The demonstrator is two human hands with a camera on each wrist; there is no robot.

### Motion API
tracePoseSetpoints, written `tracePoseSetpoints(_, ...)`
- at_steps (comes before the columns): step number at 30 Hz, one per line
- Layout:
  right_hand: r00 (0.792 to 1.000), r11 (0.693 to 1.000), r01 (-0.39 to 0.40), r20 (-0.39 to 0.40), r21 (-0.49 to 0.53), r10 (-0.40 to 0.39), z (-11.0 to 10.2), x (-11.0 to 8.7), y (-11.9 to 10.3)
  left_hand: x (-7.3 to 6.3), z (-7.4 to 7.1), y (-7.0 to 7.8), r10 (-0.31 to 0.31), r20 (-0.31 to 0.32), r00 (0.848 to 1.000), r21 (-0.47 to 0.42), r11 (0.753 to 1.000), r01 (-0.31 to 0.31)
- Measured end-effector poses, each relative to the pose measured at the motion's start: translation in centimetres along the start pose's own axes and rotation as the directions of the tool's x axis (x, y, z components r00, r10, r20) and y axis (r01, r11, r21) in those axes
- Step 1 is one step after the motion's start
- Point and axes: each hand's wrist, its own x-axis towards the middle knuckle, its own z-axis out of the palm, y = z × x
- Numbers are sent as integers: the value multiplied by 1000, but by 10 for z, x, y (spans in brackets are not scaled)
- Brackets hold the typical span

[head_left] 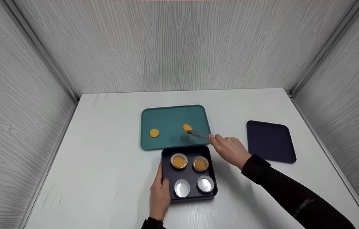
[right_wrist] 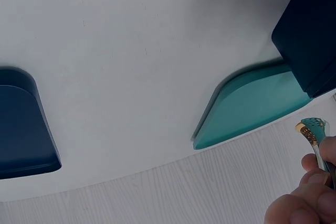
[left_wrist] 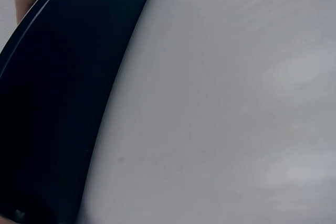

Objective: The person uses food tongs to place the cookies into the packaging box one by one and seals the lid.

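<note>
My left hand grips the left side of a deep dark blue pan, its thumb up at the rim. Two white fluted cups with yellow discs in them, such as the cup, sit at the pan's far side; two silvery-bottomed cups sit nearer. My right hand holds small tongs with perforated ends. At their tips is a yellow disc, over the teal tray. Another yellow disc lies on that tray's left part. In the left wrist view, the pan's dark wall fills the left side.
A shallow dark blue tray lies to the right, beyond my right forearm. The teal tray lies directly behind the deep pan. Grey wood-grain panels wall in the white table at the back and sides.
</note>
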Motion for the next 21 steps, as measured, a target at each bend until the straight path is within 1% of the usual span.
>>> tracePoseSetpoints(7,997,1000,10,-71,2,-10,-5,-11,0,0,1,0,-8,6,1000,-5,1000,8)
tracePoseSetpoints(15,994,1000,23,-104,10,-22,-10,-26,2,1,2,0,-12,8,1000,-18,1000,13)
tracePoseSetpoints(21,991,999,38,-128,30,-34,-19,-35,1,1,2,-1,17,-2,1000,-28,999,-17)
